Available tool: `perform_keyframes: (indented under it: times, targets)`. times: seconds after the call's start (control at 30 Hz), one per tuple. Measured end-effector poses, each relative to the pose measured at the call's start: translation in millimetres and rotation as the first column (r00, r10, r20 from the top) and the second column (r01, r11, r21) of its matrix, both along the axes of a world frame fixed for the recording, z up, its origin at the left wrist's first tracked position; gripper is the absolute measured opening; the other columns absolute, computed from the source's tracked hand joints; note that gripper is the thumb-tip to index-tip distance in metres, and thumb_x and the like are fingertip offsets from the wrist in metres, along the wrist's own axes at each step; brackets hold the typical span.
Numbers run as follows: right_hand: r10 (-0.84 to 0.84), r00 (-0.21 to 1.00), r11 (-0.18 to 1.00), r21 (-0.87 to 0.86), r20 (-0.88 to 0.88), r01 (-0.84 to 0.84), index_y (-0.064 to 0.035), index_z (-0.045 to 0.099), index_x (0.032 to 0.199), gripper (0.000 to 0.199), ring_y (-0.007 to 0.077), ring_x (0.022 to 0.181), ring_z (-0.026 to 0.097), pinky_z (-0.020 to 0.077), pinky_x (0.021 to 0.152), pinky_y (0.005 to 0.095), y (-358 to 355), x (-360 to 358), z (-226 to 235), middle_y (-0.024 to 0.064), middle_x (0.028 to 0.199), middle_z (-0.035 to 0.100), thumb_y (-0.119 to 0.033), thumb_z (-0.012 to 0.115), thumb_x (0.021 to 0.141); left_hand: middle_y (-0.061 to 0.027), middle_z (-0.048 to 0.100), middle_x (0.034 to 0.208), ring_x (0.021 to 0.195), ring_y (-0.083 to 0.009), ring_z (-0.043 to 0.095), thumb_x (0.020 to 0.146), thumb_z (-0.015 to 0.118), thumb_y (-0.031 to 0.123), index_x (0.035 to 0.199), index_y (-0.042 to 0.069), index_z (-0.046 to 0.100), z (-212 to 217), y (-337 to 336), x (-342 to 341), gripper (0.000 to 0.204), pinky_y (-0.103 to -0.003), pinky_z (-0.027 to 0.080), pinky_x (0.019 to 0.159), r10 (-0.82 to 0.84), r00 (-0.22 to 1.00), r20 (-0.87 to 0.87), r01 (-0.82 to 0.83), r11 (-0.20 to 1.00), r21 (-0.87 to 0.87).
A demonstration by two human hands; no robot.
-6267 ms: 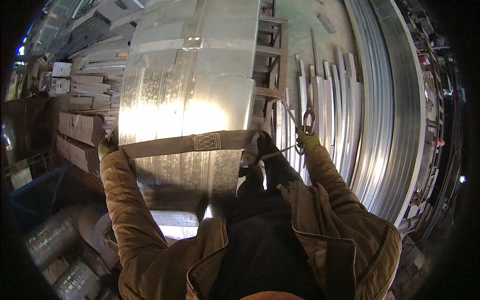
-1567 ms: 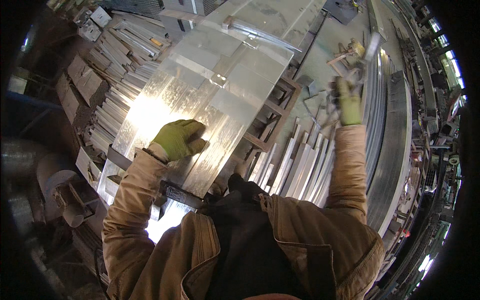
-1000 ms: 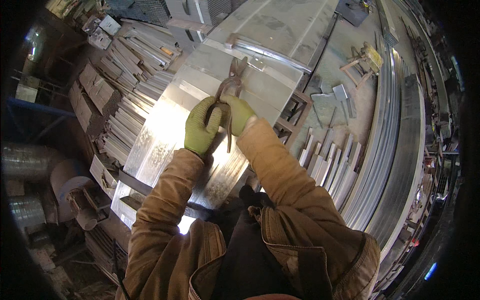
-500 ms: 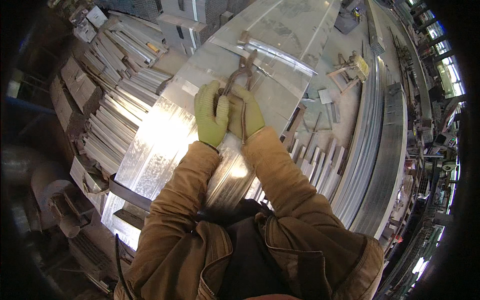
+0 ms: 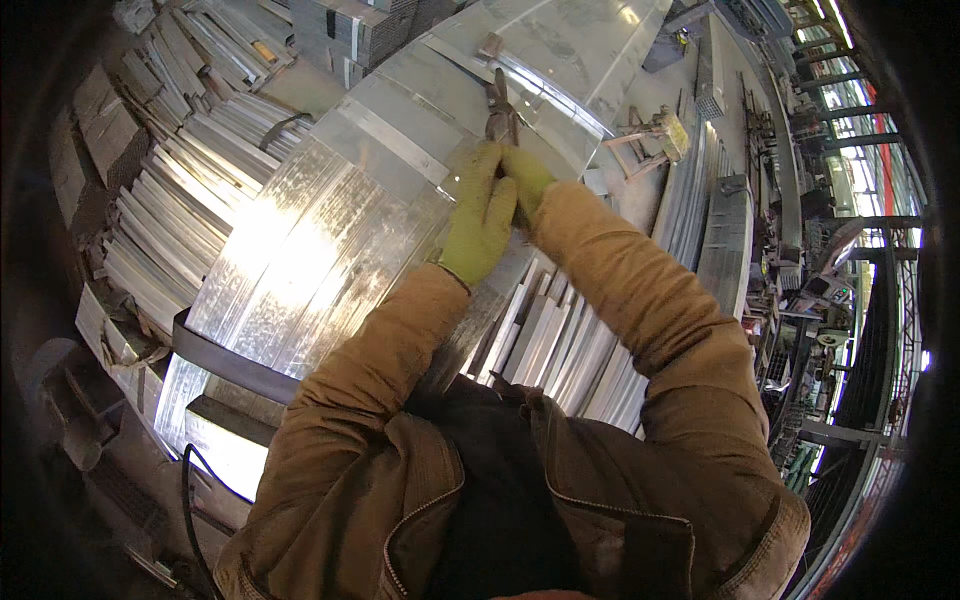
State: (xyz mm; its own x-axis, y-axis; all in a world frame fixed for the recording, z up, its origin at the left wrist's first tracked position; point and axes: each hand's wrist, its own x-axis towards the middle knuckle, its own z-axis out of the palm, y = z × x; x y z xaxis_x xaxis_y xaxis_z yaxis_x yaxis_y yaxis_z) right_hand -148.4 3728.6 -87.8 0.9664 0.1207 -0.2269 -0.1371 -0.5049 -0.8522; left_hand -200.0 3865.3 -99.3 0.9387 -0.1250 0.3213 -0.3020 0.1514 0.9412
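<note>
Both my hands wear yellow-green gloves and meet over the grey sheet metal stack [image 5: 390,170]. Dark, rusty hand snips [image 5: 502,120] stick out beyond them, with the blades pointing away from me. My left hand [image 5: 480,215] is closed around one handle, its fingers bent. Just to its right, my right hand [image 5: 527,172] grips the other handle, partly covered by the left. The handles are mostly hidden in the gloves. A pale flat strap [image 5: 395,140] crosses the sheets left of the snips.
A shiny metal strip [image 5: 550,95] and a small brown block [image 5: 489,46] lie beyond the snips. Long metal profiles [image 5: 190,215] are piled at left, with more bars [image 5: 560,330] at right. A small wooden stand [image 5: 645,142] is on the floor. A dark band [image 5: 235,358] wraps the near end.
Both hands and the snips have moved away from me and slightly right. The snips' handles have come together, and the hands now overlap. My view has shifted too.
</note>
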Motion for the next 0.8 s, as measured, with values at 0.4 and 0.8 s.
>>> perform_keyframes:
  times: [0.4, 0.8]
  targets:
    - [-0.159, 0.792, 0.223, 0.76, -0.589, 0.61, 0.0018, 0.062, 0.129, 0.03, 0.029, 0.11, 0.07, 0.059, 0.1, 0.0397, 26.5, 1.4, -23.1, 0.0174, 0.116, 0.07, -0.02, 0.053, 0.11, -0.0246, 0.063, 0.138, 0.131, -0.0439, 0.057, 0.103, 0.06, 0.014, 0.138, 0.0, 0.062, -27.3, 48.2, 58.0, 0.038, -0.049, 0.043, 0.114, 0.008, 0.947, 0.321, -0.125, 0.93, 0.346]
    - [-0.011, 0.791, 0.145, 0.782, -0.612, 0.607, -0.0047, 0.062, 0.101, 0.023, 0.0204, 0.069, 0.058, 0.0481, 0.06, 0.0354, 31.5, 13.4, -20.4, 0.0062, 0.082, 0.063, -0.028, 0.063, 0.1, -0.0138, 0.065, 0.128, 0.118, -0.0252, 0.062, 0.112, 0.053, 0.019, 0.141, 0.002, 0.059, -28.4, 47.3, 47.6, 0.035, -0.037, 0.05, 0.103, -0.149, 0.953, -0.263, 0.076, 0.961, -0.267]
